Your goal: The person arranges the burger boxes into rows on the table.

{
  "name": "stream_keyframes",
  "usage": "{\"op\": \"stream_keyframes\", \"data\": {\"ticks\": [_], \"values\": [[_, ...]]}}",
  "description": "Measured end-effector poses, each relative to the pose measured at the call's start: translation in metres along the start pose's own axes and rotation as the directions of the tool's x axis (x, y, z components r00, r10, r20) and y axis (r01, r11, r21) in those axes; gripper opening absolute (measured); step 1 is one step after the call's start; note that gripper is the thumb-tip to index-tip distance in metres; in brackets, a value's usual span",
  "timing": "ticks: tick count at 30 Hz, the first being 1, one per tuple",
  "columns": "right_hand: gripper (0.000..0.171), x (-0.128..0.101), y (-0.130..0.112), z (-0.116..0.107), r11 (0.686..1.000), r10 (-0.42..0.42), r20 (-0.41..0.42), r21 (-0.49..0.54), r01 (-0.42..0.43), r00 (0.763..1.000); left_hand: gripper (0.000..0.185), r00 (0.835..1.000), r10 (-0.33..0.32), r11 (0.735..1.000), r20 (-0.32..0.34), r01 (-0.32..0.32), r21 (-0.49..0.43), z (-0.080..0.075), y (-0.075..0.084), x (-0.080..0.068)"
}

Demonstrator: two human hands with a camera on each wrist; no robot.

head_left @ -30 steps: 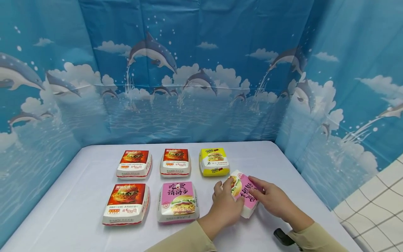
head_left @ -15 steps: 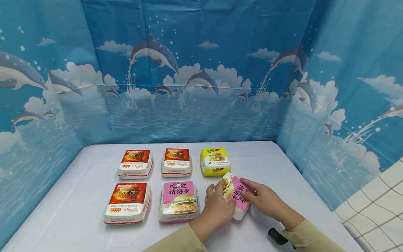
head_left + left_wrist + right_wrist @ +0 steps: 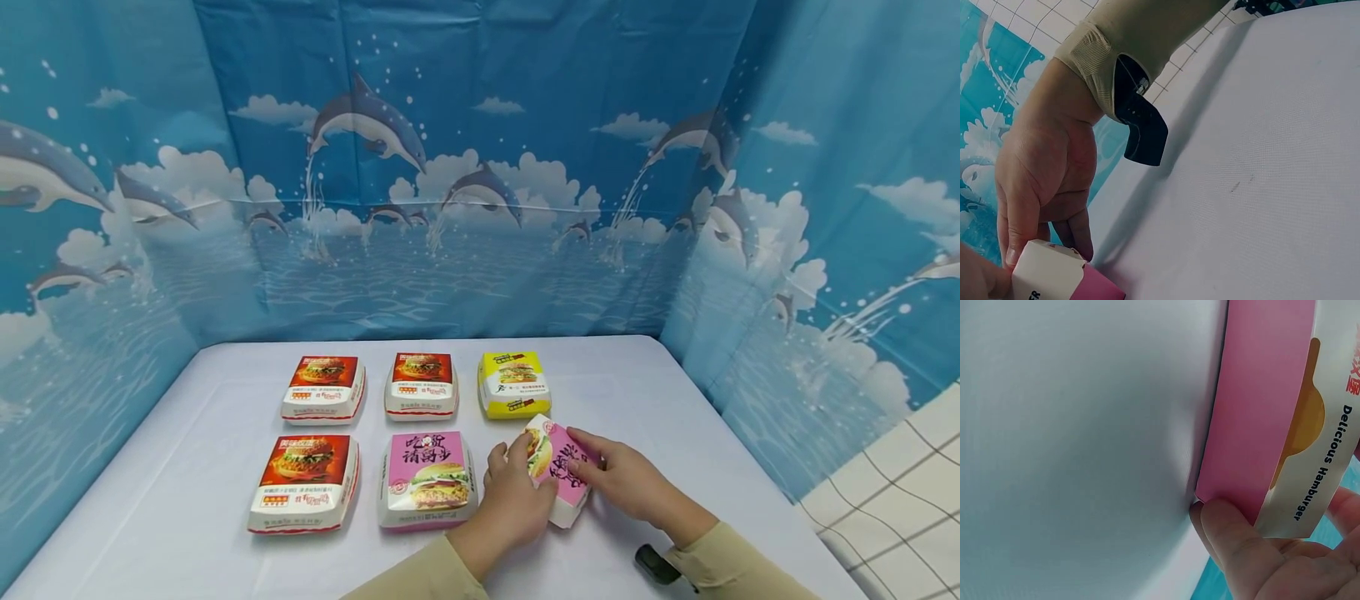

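A pink-and-white burger box (image 3: 562, 463) is turned at a slant near the table's right front. My left hand (image 3: 513, 500) grips its left side, thumb at the near edge and fingers towards the far corner. My right hand (image 3: 630, 475) holds the opposite side, its thumb over the pink lid. In the right wrist view, fingers (image 3: 1229, 534) press at the corner of the burger box's pink lower part, close over the cloth. The left wrist view catches the box's white-and-pink end between both hands. Left of my left hand sits a second pink burger box (image 3: 427, 481).
A yellow burger box (image 3: 513, 385) stands just behind the held one. Red-and-white burger boxes stand at back middle (image 3: 422, 387), back left (image 3: 323, 390) and front left (image 3: 303, 483). All rest on a white-covered table (image 3: 622, 383). A blue dolphin curtain (image 3: 450, 275) encloses the back and sides.
Both hands have shifted left with the pink burger box, bringing it nearer the second pink box. The grip looks the same, and the other boxes keep their places.
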State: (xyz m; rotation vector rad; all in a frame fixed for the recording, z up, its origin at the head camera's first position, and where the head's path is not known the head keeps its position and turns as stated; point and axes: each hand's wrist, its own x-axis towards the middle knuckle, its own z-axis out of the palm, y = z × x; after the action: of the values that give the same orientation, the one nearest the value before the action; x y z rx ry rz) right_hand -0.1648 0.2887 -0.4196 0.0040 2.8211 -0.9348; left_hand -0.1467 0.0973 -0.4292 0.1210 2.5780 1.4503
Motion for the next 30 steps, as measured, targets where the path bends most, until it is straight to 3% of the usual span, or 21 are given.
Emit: {"op": "stream_keyframes", "data": {"ticks": [12,30], "values": [[0.067,-0.0019,-0.0055,0.0004,1.000,-0.002,0.008,-0.024,0.003,1.000,0.069,1.000,-0.016,1.000,0.010,0.016,-0.003,-0.0045,0.0014,-0.0006],[0.061,0.0008,-0.0090,-0.0028,0.998,-0.019,0.037,-0.060,0.022,0.999,0.057,0.999,0.028,1.000,0.023,-0.028,0.006,-0.0094,0.0033,0.0013]]}}
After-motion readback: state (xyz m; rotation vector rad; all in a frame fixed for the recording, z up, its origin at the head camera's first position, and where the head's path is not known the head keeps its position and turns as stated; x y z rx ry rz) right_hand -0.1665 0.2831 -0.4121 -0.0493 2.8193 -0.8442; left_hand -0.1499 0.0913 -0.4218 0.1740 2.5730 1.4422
